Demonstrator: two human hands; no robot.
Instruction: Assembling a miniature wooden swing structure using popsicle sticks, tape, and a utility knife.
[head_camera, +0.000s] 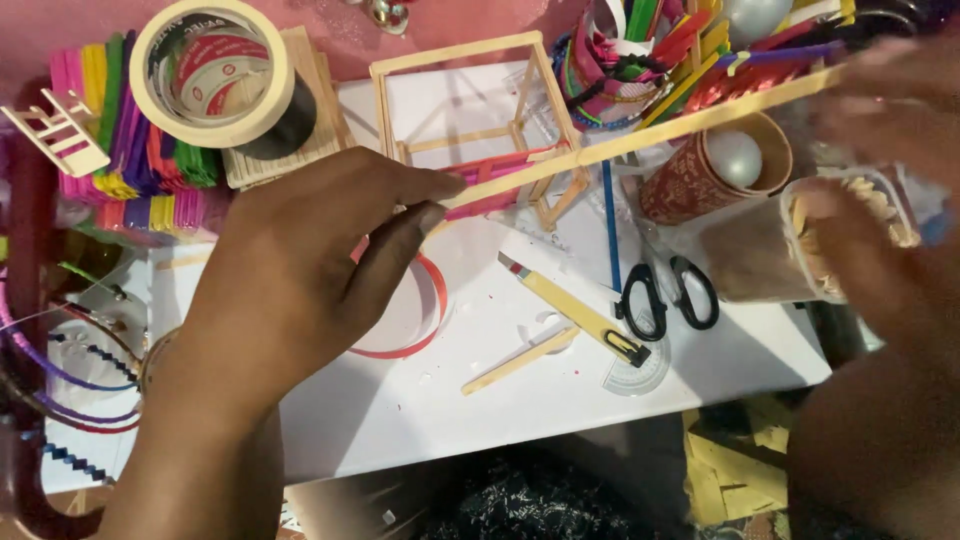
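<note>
My left hand (300, 270) pinches one end of a long plain wooden stick (640, 135) that stretches to the upper right. My right hand (880, 200) is blurred at the right edge; its fingers are at the stick's far end and reach into a clear plastic cup (770, 265) of small wooden pieces. Behind the stick stands an open cube frame of wooden sticks (460, 100) with a pink stick at its base, on a white board (420, 400).
On the board lie a yellow box cutter (575, 315), black scissors (665, 295), a loose stick (520, 360), a red ring (425, 310) and a clear protractor. Tape rolls (215, 75), coloured sticks (130, 150), a red paper cup (715, 175) crowd the back.
</note>
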